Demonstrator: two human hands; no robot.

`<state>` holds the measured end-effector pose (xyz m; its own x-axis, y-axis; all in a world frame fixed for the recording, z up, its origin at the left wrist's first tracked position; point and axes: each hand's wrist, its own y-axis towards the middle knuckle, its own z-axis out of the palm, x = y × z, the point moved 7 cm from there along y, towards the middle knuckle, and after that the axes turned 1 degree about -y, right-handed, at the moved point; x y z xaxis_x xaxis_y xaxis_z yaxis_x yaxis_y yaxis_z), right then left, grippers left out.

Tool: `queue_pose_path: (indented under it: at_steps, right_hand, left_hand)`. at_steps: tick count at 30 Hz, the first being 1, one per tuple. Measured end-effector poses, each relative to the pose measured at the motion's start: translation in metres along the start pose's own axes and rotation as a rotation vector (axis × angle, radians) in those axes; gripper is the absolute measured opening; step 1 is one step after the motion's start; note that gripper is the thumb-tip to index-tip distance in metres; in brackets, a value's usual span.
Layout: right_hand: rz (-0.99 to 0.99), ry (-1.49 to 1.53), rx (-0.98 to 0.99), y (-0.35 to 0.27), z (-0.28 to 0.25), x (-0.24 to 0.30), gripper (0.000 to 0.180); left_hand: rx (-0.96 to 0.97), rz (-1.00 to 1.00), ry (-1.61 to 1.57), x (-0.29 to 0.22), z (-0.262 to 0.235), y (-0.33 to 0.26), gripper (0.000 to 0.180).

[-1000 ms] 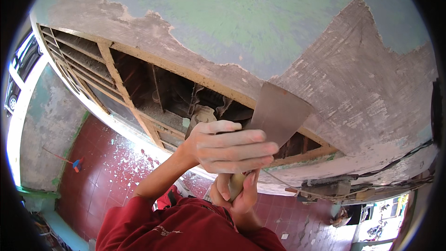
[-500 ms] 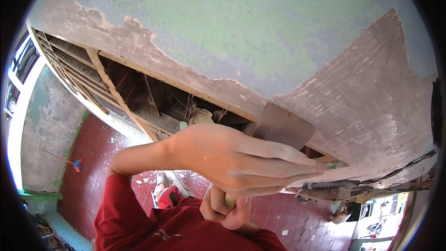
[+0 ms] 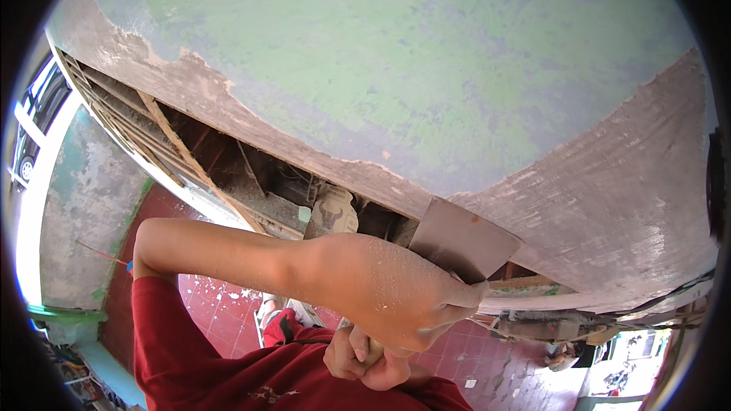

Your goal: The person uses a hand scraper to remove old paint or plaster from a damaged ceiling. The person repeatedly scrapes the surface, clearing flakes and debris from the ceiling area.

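My right hand (image 3: 365,358) is closed round the pale handle of a scraper at my chest; only a little of the handle shows between the fingers. The wide, flat metal blade of the scraper (image 3: 464,236) rises beyond my left hand, a small reddish spot near its upper edge. My left hand (image 3: 388,285), dusted white, lies across in front of the tool with its fingers bent at the blade's lower right edge. Its fingertips are hidden. Behind the blade spreads a large surface (image 3: 396,76) with worn green paint and scraped grey-brown areas.
A dark opening with wooden battens (image 3: 179,137) runs along the surface's lower edge. A beige sheet with a printed figure (image 3: 333,211) sits in it. Below are red floor tiles (image 3: 209,320) scattered with white flakes. Dark cables (image 3: 655,293) hang at the right.
My left fingers, stretched flat over the blade before, are now bent at its edge. My left elbow has swung left and up. The view has shifted slightly; my right hand keeps its hold.
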<state>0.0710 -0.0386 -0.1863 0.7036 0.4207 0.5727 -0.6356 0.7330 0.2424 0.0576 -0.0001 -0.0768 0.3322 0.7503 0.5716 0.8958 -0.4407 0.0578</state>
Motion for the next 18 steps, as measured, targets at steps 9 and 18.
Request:
queue_pose_path:
  at_steps: [9, 18]
  right_hand:
    - [-0.056, 0.075, 0.075, 0.006, 0.007, -0.007, 0.039]
    - [-0.117, 0.350, 0.182, 0.012, 0.023, -0.008, 0.033]
  left_hand:
    - [-0.355, -0.099, -0.012, 0.008, -0.015, -0.008, 0.018]
    - [-0.361, -0.163, -0.068, 0.010, -0.010, -0.003, 0.021]
